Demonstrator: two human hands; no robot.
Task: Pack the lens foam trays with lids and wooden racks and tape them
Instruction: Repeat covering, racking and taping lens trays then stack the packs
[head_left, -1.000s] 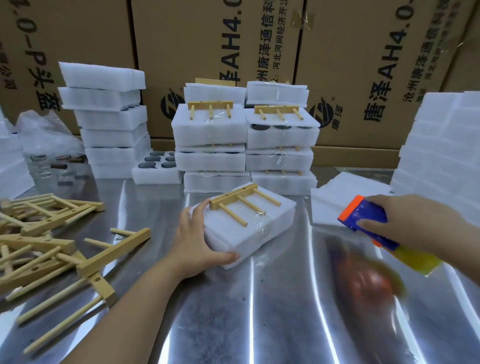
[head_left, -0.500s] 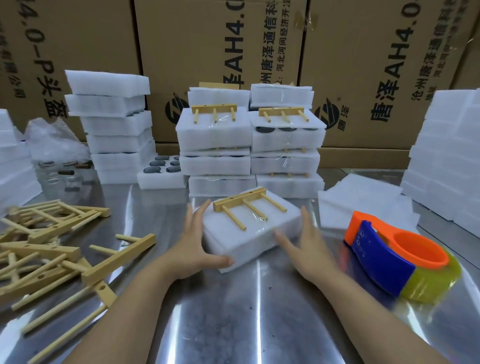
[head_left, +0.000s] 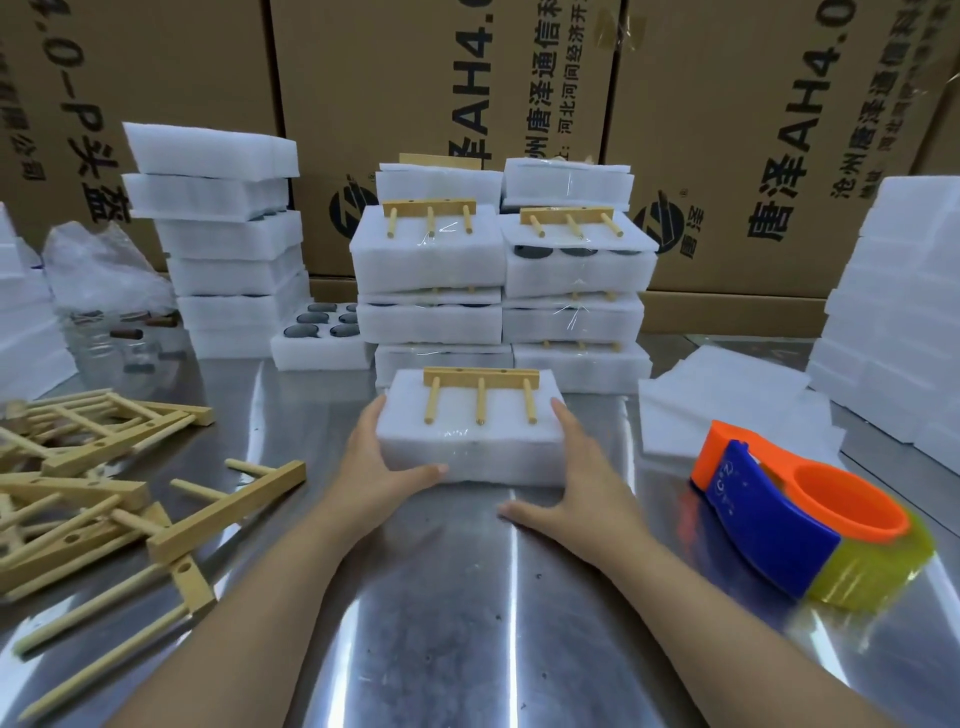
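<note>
A white foam pack (head_left: 470, 449) wrapped in clear tape lies on the steel table in front of me, with a wooden rack (head_left: 480, 387) taped on its top. My left hand (head_left: 379, 467) clasps its near left corner, thumb along the front face and fingers up the left side. My right hand (head_left: 582, 478) presses straight fingers against the right side, thumb flat on the table. The orange and blue tape dispenser (head_left: 779, 514) rests on the table to the right, held by neither hand.
Taped packs (head_left: 498, 280) are stacked right behind. An open tray with dark lenses (head_left: 317, 338) and a foam stack (head_left: 228, 244) stand at back left. Loose wooden racks (head_left: 104, 488) lie left. Foam lids (head_left: 727, 410) and foam blocks (head_left: 898, 322) sit right, cardboard boxes (head_left: 415, 78) behind.
My right hand set the tape dispenser down on the right and came to the pack's right side. The pack has been turned square to me.
</note>
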